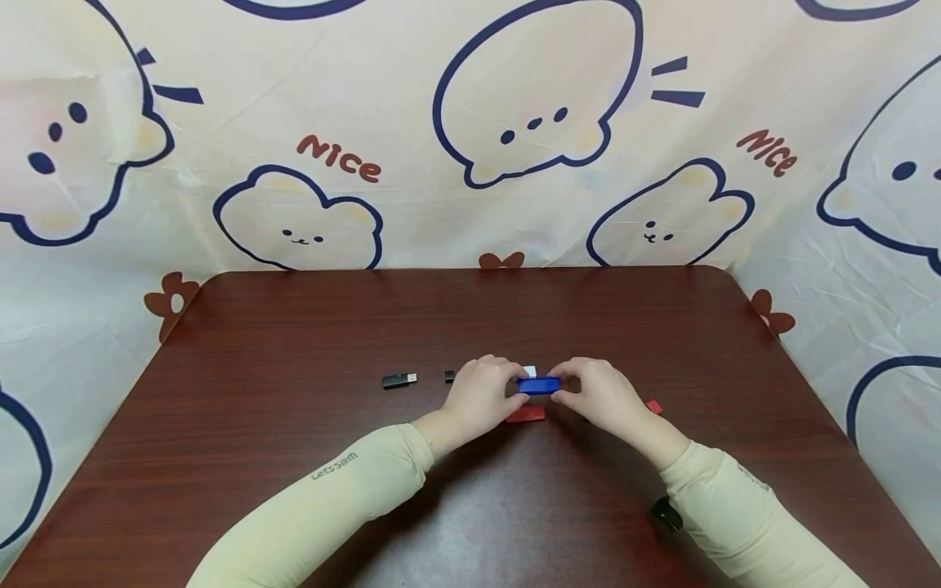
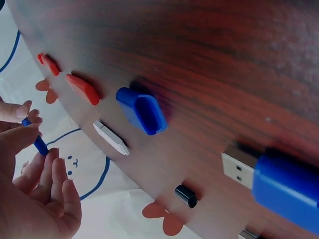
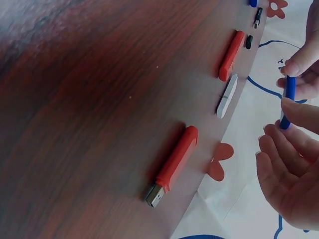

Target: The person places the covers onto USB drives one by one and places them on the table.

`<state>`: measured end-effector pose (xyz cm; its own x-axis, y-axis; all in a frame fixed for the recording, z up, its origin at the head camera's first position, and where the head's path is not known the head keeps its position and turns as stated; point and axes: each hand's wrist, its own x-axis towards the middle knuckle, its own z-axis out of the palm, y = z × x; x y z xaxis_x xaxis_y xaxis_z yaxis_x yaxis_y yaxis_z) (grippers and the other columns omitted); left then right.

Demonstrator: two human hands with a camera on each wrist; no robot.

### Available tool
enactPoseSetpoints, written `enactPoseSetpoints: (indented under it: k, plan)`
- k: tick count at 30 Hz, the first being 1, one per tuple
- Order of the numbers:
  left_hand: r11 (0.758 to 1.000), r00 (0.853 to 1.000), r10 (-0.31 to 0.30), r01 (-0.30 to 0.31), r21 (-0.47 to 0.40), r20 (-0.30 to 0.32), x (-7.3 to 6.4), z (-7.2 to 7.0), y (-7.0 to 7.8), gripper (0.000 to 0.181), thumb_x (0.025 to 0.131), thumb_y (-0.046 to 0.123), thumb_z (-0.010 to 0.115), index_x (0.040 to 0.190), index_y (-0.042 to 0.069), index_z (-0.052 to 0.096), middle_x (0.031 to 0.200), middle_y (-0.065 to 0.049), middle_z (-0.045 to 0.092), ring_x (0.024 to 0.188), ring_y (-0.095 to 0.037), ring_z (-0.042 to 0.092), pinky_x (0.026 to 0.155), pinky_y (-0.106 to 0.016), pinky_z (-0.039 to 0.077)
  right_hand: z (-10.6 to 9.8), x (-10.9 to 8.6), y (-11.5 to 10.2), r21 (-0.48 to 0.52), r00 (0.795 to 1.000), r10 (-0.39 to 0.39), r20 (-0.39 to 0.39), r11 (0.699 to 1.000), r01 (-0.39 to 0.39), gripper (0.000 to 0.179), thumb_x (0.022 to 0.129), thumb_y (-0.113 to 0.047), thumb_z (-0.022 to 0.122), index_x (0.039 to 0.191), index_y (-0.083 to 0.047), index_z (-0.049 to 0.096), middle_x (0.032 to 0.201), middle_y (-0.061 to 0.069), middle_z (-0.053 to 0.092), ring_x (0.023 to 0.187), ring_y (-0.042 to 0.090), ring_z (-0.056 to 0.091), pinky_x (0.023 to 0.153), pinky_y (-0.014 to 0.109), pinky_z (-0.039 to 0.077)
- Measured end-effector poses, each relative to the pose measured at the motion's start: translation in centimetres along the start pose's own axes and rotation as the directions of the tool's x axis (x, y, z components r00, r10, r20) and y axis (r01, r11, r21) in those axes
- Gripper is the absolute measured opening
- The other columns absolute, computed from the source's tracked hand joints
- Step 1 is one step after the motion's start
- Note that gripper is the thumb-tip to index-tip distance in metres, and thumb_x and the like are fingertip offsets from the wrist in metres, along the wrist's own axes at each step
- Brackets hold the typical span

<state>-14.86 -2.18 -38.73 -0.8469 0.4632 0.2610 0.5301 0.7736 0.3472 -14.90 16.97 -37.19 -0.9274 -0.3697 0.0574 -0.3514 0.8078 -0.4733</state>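
Observation:
In front of me a small blue stick [image 1: 539, 385], which looks like a USB stick, is held between both hands. My left hand [image 1: 478, 398] pinches its left end with thumb and fingers. The right hand [image 1: 599, 394] pinches the other end. Both wrist views show blue stick ends between the fingertips; the middle is partly covered. A long red piece [image 1: 525, 414] lies on the table just below the hands. Behind the held stick lies a white stick [image 2: 110, 138]. A red USB stick [image 3: 177, 159] with its metal plug bare lies beside my right wrist.
A black USB stick [image 1: 399, 380] and a small black cap [image 1: 450, 376] lie left of my hands. Another blue USB stick [image 2: 289, 186] and a hollow blue cap [image 2: 142, 112] are on the brown table [image 1: 294, 327]. A printed cloth [image 1: 412, 220] hangs behind.

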Motion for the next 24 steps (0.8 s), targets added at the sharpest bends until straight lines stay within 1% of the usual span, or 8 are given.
enactPoseSetpoints:
  k: [3, 6, 10, 15, 20, 24]
  plan:
    - [1.000, 1.000, 0.002, -0.002, -0.005, 0.000, 0.2, 0.0, 0.1, 0.020, 0.078, 0.026, 0.075, 0.094, 0.015, 0.072, 0.086, 0.003, 0.071, 0.077, -0.013, 0.058, 0.069, -0.028, 0.046, -0.1, 0.0, 0.0, -0.006, 1.000, -0.013, -0.008, 1.000, 0.013, 0.022, 0.079, -0.010, 0.072, 0.100, -0.005, 0.070, 0.091, 0.006, 0.068, 0.080, 0.020, 0.060, 0.069, 0.034, 0.049]
    - [1.000, 1.000, 0.000, 0.000, 0.009, 0.004, 0.5, 0.1, 0.4, 0.019, 0.079, 0.027, 0.074, 0.094, 0.016, 0.072, 0.085, 0.004, 0.071, 0.078, -0.012, 0.058, 0.070, -0.028, 0.047, -0.1, 0.0, 0.0, -0.031, 1.000, -0.019, -0.023, 0.999, 0.019, 0.022, 0.079, -0.008, 0.071, 0.101, -0.005, 0.070, 0.093, 0.007, 0.068, 0.079, 0.021, 0.060, 0.070, 0.036, 0.050]
    - [0.999, 1.000, -0.014, 0.014, 0.031, 0.024, 1.1, 0.3, 0.9, 0.018, 0.081, 0.028, 0.072, 0.094, 0.017, 0.072, 0.082, 0.005, 0.069, 0.076, -0.012, 0.057, 0.070, -0.028, 0.045, -0.2, 0.0, 0.4, -0.073, 0.999, -0.009, -0.043, 0.997, 0.006, 0.021, 0.079, -0.008, 0.072, 0.100, -0.007, 0.070, 0.093, 0.007, 0.068, 0.075, 0.019, 0.059, 0.067, 0.035, 0.050]
    - [0.999, 0.998, -0.031, 0.029, 0.046, 0.053, 2.1, 0.8, 1.6, 0.017, 0.082, 0.029, 0.071, 0.095, 0.018, 0.071, 0.081, 0.006, 0.069, 0.076, -0.011, 0.055, 0.069, -0.026, 0.043, -0.5, 0.0, 1.3, -0.111, 0.998, -0.002, -0.068, 0.994, -0.005, 0.020, 0.078, -0.007, 0.071, 0.098, -0.007, 0.070, 0.092, 0.008, 0.069, 0.074, 0.018, 0.060, 0.065, 0.037, 0.050]
    - [0.997, 0.996, -0.043, 0.038, 0.067, 0.077, 3.1, 1.2, 2.3, 0.016, 0.083, 0.030, 0.070, 0.094, 0.019, 0.071, 0.077, 0.007, 0.067, 0.075, -0.010, 0.055, 0.068, -0.025, 0.043, -0.8, 0.1, 2.2, -0.104, 0.998, 0.030, -0.062, 0.994, -0.036, 0.018, 0.080, -0.008, 0.071, 0.098, -0.007, 0.070, 0.086, 0.007, 0.069, 0.069, 0.014, 0.058, 0.060, 0.033, 0.049]
    - [0.995, 0.994, -0.043, 0.033, 0.090, 0.102, 3.7, 1.5, 2.8, 0.017, 0.084, 0.030, 0.069, 0.096, 0.019, 0.070, 0.079, 0.007, 0.067, 0.077, -0.011, 0.056, 0.069, -0.024, 0.044, -1.0, 0.1, 3.0, -0.084, 0.998, 0.037, -0.055, 0.996, -0.042, 0.019, 0.080, -0.007, 0.071, 0.098, -0.004, 0.070, 0.086, 0.009, 0.070, 0.069, 0.015, 0.059, 0.062, 0.033, 0.051]
